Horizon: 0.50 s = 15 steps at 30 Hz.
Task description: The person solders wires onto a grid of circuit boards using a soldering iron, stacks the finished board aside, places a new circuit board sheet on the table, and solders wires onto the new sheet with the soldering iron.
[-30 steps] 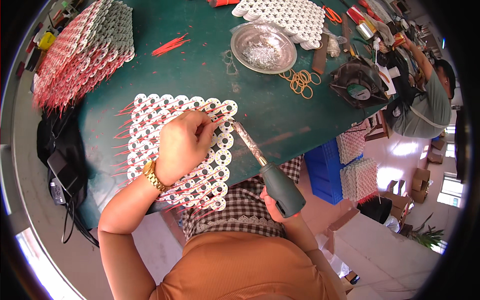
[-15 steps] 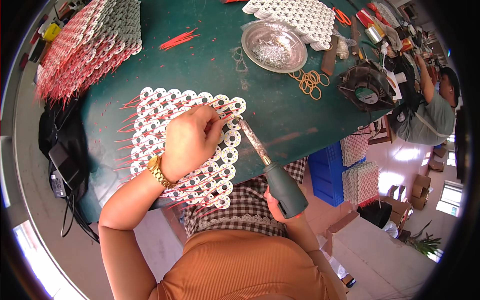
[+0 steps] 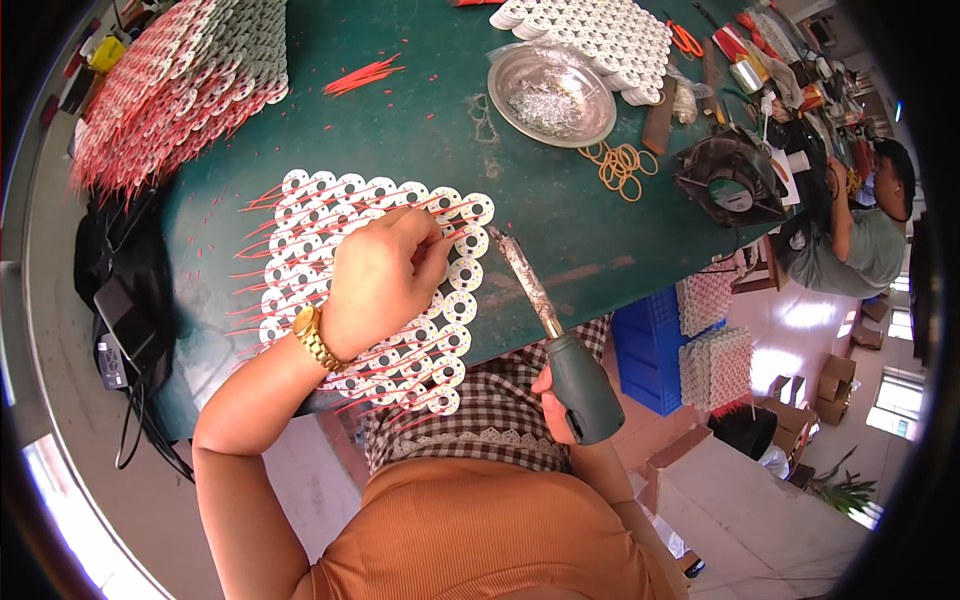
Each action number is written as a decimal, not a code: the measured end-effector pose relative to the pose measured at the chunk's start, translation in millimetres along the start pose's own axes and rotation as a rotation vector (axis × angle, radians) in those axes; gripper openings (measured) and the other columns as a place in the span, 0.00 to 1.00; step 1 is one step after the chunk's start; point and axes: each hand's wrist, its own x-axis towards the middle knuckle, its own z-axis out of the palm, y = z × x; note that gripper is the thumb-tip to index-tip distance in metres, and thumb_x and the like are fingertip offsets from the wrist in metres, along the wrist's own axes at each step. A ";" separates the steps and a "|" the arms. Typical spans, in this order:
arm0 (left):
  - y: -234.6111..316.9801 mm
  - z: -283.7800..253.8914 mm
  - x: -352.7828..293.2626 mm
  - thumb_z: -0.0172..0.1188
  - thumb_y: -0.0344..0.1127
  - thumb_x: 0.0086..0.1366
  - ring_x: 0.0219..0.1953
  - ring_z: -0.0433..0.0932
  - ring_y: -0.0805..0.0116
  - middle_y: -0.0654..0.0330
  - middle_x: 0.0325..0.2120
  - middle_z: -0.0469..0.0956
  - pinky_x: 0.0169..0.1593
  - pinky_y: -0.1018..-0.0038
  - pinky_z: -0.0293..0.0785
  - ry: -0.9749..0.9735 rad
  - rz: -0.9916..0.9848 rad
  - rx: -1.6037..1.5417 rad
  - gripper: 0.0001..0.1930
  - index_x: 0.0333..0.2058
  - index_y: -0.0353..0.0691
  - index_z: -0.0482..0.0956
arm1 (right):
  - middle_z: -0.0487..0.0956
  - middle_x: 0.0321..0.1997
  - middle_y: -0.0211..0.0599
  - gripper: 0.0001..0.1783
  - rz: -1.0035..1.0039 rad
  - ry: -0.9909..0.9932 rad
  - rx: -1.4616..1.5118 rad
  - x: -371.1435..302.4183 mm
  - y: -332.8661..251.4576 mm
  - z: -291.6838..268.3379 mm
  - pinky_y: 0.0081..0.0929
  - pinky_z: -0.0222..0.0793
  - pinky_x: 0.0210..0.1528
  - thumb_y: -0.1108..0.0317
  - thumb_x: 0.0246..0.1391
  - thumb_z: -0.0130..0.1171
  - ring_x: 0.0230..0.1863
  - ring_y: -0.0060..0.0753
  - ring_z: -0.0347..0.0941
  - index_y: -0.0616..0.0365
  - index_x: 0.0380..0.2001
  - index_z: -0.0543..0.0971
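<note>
A panel of joined round white circuit boards (image 3: 460, 308) lies on the green table before me, with thin red wires running across its rows and out past its left edge. My left hand (image 3: 385, 275), with a gold watch on the wrist, rests over the panel. Its thumb and forefinger are pinched on a red wire at a board near the right edge; the fingers partly hide the wire. My right hand (image 3: 556, 412) grips the dark green handle of a soldering iron (image 3: 584, 388). The iron's discoloured metal barrel slants up and left, its tip just right of the panel, apart from the boards.
A metal bowl (image 3: 552, 95) with silvery bits stands beyond the panel, near rubber bands (image 3: 620, 168) and a black fan (image 3: 730, 178). Stacked boards (image 3: 600, 40) lie behind it. Wired boards (image 3: 190, 90) pile up far left, near loose red wires (image 3: 365, 75). A person (image 3: 850, 220) sits at right.
The soldering iron has moved right and slightly down, its tip coming away from the board. My left hand has stayed nearly in place, still pinching.
</note>
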 end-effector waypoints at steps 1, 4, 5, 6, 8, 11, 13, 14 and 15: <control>1.8 -2.2 0.1 0.65 0.28 0.60 0.21 0.75 0.63 0.54 0.23 0.76 0.25 0.69 0.70 0.001 0.005 -0.025 0.06 0.28 0.35 0.76 | 0.75 0.31 0.37 0.08 0.118 0.034 0.131 -3.6 3.3 0.9 0.25 0.71 0.35 0.71 0.56 0.58 0.30 0.27 0.72 0.65 0.35 0.75; 7.0 -9.5 0.2 0.62 0.26 0.61 0.22 0.76 0.59 0.53 0.24 0.77 0.26 0.68 0.70 0.084 0.132 0.053 0.04 0.29 0.34 0.76 | 0.75 0.32 0.38 0.12 0.315 0.091 0.544 -27.4 28.1 -1.4 0.26 0.72 0.36 0.70 0.57 0.58 0.31 0.27 0.72 0.65 0.42 0.74; 13.8 -12.5 -1.0 0.60 0.25 0.62 0.23 0.76 0.56 0.53 0.23 0.76 0.27 0.66 0.70 0.046 0.088 0.003 0.02 0.31 0.34 0.76 | 0.74 0.33 0.38 0.15 0.391 0.114 0.826 -36.8 37.8 -3.9 0.26 0.72 0.36 0.69 0.57 0.58 0.32 0.27 0.71 0.66 0.46 0.72; 14.2 -10.9 -3.0 0.60 0.25 0.62 0.23 0.76 0.56 0.53 0.23 0.76 0.27 0.66 0.70 0.044 0.088 0.005 0.02 0.31 0.34 0.76 | 0.74 0.33 0.38 0.15 0.392 0.115 0.829 -36.3 38.1 -4.2 0.26 0.72 0.36 0.69 0.57 0.58 0.32 0.27 0.71 0.66 0.46 0.72; 13.5 -6.6 -5.7 0.60 0.26 0.63 0.23 0.76 0.55 0.52 0.22 0.75 0.27 0.65 0.70 -0.066 0.020 -0.051 0.03 0.31 0.34 0.76 | 0.74 0.33 0.37 0.20 0.175 0.037 0.550 -33.9 39.7 -5.0 0.27 0.73 0.37 0.70 0.57 0.57 0.32 0.27 0.71 0.66 0.51 0.69; 14.6 -3.1 -2.8 0.59 0.28 0.63 0.24 0.76 0.52 0.51 0.22 0.75 0.28 0.62 0.70 -0.145 0.018 0.031 0.04 0.30 0.35 0.76 | 0.74 0.33 0.37 0.15 0.070 0.048 0.330 -18.7 19.3 -0.1 0.26 0.72 0.36 0.71 0.57 0.56 0.31 0.27 0.71 0.65 0.46 0.71; 14.5 -2.1 -0.9 0.58 0.30 0.64 0.25 0.76 0.50 0.51 0.22 0.75 0.28 0.59 0.69 -0.176 0.018 0.113 0.06 0.28 0.36 0.74 | 0.74 0.32 0.36 0.11 0.178 0.010 0.417 -25.0 29.7 -6.7 0.25 0.70 0.34 0.71 0.57 0.55 0.30 0.27 0.70 0.64 0.43 0.72; 15.0 -2.3 -0.5 0.58 0.30 0.64 0.25 0.76 0.50 0.51 0.22 0.75 0.28 0.59 0.69 -0.178 0.018 0.111 0.06 0.28 0.36 0.74 | 0.74 0.32 0.36 0.08 0.282 -0.032 0.504 -27.8 33.8 -9.2 0.25 0.69 0.33 0.72 0.57 0.55 0.29 0.27 0.70 0.64 0.39 0.73; 15.1 -1.8 -0.4 0.58 0.30 0.64 0.24 0.76 0.49 0.51 0.22 0.74 0.28 0.59 0.69 -0.185 0.016 0.129 0.07 0.27 0.36 0.73 | 0.74 0.32 0.36 0.08 0.283 -0.031 0.506 -25.7 30.2 -10.8 0.25 0.69 0.33 0.72 0.57 0.55 0.29 0.27 0.70 0.64 0.39 0.73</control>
